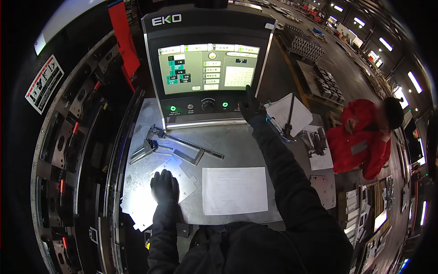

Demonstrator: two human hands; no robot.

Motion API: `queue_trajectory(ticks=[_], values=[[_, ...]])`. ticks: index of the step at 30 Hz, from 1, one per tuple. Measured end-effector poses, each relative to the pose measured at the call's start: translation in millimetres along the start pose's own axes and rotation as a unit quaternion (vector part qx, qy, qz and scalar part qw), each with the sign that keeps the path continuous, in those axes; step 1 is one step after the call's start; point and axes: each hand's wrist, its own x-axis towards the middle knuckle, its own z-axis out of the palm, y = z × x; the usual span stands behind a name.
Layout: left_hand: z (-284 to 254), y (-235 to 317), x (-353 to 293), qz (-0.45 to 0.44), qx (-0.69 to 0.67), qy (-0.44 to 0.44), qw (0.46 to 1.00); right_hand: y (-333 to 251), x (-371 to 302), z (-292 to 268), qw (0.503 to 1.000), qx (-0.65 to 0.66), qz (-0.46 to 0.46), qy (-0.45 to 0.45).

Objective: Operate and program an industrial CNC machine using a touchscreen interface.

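My left hand (pixel 164 186), in a black glove, lies with its fingers stretched over a flat metal sheet (pixel 185 176) with notched edges; glare washes out part of the sheet. My right hand (pixel 251 108), also gloved in black, reaches up to the lower right of a lit touch screen (pixel 207 68), index finger extended at its edge. Whether the fingertip touches the glass, I cannot tell. A round black knob (pixel 208 105) sits below the screen. Between the sheet and the console lie calipers (pixel 157 132) and a metal square (pixel 196 156). A white printed paper (pixel 235 191) rests on the table before me.
More papers (pixel 301 116) and several black metal parts (pixel 315 141) lie at the table's right. Beyond them is a person in red (pixel 358 141). Machine tooling with red handles (pixel 75 128) runs along the left. Stacked metal parts (pixel 303 43) stand farther back on the floor.
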Motion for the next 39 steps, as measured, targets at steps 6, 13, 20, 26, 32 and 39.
queue_trajectory(ticks=[6, 13, 20, 26, 32, 39], values=[[-2.1, 0.3, -0.1, 0.0, 0.002, -0.019, 1.0, -5.3, -4.7, 7.1, 0.999, 0.013, 0.029, -0.023], [5.6, -4.7, -5.4, -0.011, 0.0, -0.004, 1.0, -18.3, 2.4, 9.4, 0.998, 0.04, -0.015, -0.04], [-2.3, 0.3, 0.7, -0.002, -0.01, -0.008, 1.0, -68.2, 40.9, -9.0, 0.998, -0.031, -0.008, -0.053], [-2.1, 1.4, 2.5, 0.009, -0.001, -0.007, 1.0, -81.0, 77.4, -18.2, 0.995, -0.009, 0.048, -0.091], [-5.7, 4.5, 4.9, 0.02, -0.004, 0.018, 1.0, -84.8, 66.4, -15.0, 0.997, -0.003, 0.013, -0.075], [-0.2, -1.6, -3.5, -0.01, -0.015, -0.015, 1.0, -76.5, 42.0, 30.1, 0.99, 0.007, -0.05, -0.134]])
